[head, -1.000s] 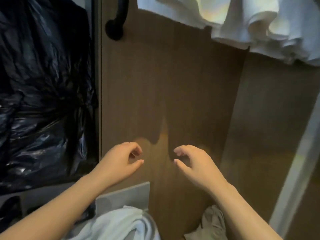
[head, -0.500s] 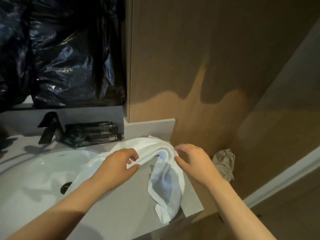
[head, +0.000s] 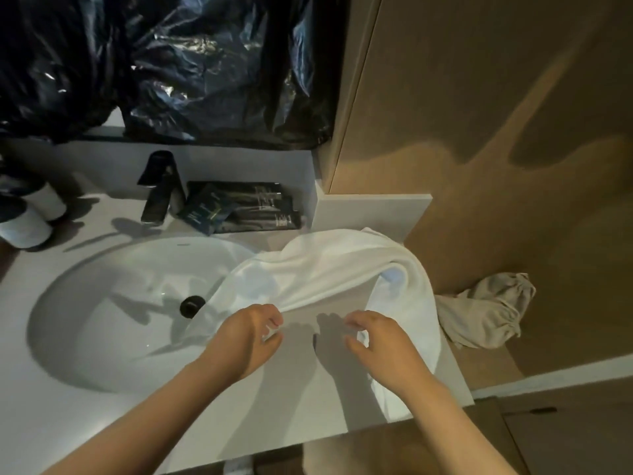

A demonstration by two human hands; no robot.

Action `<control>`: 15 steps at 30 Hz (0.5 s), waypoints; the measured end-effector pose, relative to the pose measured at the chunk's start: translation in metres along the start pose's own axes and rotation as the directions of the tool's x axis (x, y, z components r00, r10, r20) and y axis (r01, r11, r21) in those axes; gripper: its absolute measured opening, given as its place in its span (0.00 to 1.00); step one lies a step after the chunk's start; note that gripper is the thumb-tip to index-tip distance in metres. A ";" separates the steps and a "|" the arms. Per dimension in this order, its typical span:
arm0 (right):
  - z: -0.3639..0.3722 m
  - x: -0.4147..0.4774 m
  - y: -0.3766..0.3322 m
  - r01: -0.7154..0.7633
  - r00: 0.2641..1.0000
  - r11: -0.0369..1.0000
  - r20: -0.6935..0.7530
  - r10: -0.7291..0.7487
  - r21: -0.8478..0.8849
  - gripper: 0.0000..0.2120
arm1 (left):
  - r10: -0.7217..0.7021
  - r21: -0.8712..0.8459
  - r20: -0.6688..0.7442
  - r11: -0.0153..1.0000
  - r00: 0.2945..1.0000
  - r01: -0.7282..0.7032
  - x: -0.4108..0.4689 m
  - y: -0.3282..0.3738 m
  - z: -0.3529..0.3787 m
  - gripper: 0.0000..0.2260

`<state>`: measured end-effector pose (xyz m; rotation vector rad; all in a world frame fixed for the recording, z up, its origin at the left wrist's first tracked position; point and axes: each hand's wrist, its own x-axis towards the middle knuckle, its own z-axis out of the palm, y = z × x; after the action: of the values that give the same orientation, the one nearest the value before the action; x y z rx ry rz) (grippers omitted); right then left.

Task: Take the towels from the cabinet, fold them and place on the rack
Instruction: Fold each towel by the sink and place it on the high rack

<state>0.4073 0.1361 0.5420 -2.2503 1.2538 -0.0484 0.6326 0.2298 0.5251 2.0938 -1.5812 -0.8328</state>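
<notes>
Our left hand [head: 248,335] pinches the edge of the towel [head: 329,269], with the sink [head: 102,303] just left of it. Our right hand [head: 380,344] pinches the same towel.

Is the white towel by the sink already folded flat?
No, the towel lies crumpled in a loose arc on the counter, with one end trailing into the sink.

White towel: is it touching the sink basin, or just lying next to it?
Touching. The head view shows the white towel draped off the counter over the rim, its left part lying inside the sink basin beside the drain.
</notes>
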 end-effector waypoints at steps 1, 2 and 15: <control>0.006 0.003 -0.003 0.003 1.000 1.000 0.013 -0.003 0.008 0.17 | -0.018 -0.008 0.001 1.000 1.000 0.018 0.000 -0.006 0.001 0.05; 0.012 0.006 -0.006 0.009 1.000 1.000 0.029 -0.009 0.010 0.16 | -0.035 -0.020 0.000 0.999 0.999 0.035 -0.001 -0.013 0.003 0.04; 0.037 0.058 -0.047 0.047 0.994 0.998 0.094 -0.051 0.047 0.14 | -0.271 -0.213 -0.212 0.951 0.939 0.226 0.034 -0.079 -0.033 0.09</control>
<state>0.4870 0.1264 0.5199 -2.2182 1.1369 0.0120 0.7182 0.2187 0.4936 2.1902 -1.0862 -0.7425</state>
